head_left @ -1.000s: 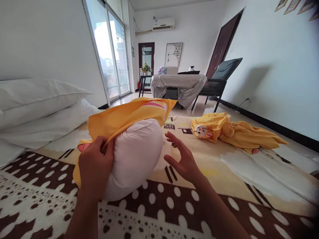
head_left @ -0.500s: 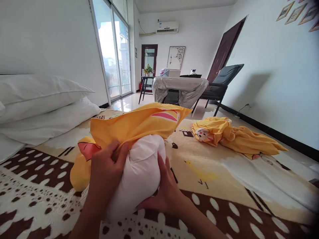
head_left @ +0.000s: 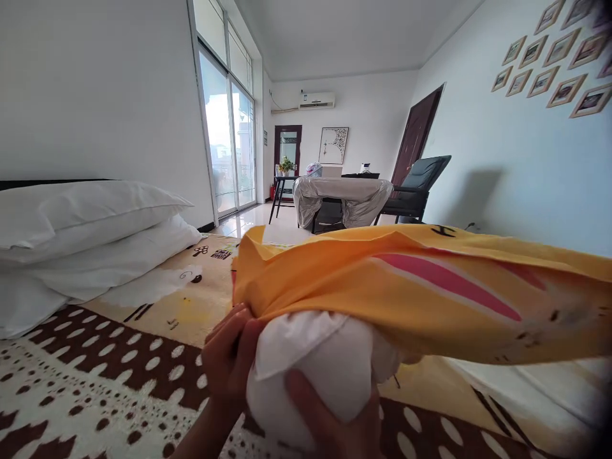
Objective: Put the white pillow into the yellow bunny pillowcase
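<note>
My left hand (head_left: 229, 354) is closed, pinching the gathered edge of a yellow pillowcase (head_left: 344, 274) printed with a pink-eared rabbit. The fabric stretches across the view to the right edge. Beneath it bulges the rounded end of a white pillow (head_left: 335, 357), which the pillowcase covers on its upper side. Below, my right hand (head_left: 329, 421) grips this pillow end, thumb pressed against its front; the other fingers are mostly hidden behind it.
Several white pillows (head_left: 95, 236) are stacked at the left on a patterned blanket (head_left: 157, 287). Beyond the bed stand a covered table (head_left: 344, 188) and a black armchair (head_left: 418, 188). A sliding glass door (head_left: 227, 140) is at the back left.
The pillowcase and pillow have swung to the right, the fabric now spreading wide and hiding the other yellow cloth there. Both hands moved right. The view has tilted up.
</note>
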`<state>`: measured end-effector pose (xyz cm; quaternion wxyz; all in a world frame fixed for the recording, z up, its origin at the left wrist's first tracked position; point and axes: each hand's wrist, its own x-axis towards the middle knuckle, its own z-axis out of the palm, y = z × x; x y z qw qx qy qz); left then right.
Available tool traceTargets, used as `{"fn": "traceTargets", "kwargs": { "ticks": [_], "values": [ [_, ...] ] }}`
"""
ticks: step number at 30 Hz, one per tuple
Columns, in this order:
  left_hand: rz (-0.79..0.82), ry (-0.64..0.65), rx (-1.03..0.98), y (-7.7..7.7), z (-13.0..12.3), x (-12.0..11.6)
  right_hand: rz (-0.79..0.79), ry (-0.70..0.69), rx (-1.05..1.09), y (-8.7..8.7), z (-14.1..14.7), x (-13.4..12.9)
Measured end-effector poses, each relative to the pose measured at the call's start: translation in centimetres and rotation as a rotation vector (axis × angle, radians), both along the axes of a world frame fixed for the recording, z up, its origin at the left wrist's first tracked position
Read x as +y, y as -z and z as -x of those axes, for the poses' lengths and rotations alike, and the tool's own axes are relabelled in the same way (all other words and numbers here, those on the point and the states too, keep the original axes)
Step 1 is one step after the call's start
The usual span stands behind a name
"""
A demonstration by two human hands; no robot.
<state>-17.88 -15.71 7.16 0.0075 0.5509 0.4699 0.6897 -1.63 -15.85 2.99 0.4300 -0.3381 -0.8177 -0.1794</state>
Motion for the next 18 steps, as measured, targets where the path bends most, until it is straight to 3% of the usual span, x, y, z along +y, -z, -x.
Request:
{"fn": "traceTargets", "kwargs": {
  "ticks": [5,10,13,18],
  "values": [
    [0.294,0.343,-0.069,1.8,-0.7,4.4,-0.003,0.205,-0.128,-1.7,-1.2,1.4],
    [0.425,0.535,-0.087,1.4,-0.5,4.5,0.018,0.264,-0.260,-1.7,-1.8,0.7],
    [0.451,0.511,-0.118,1.2,-0.5,4.1,0.098,0.216,-0.267,-1.7,-1.5,1.2],
    [0.414,0.235,-0.141,1.4,-1.9,3.8,0.232,0.216,-0.223,-3.2,-1.4,2.3]
  ]
}}
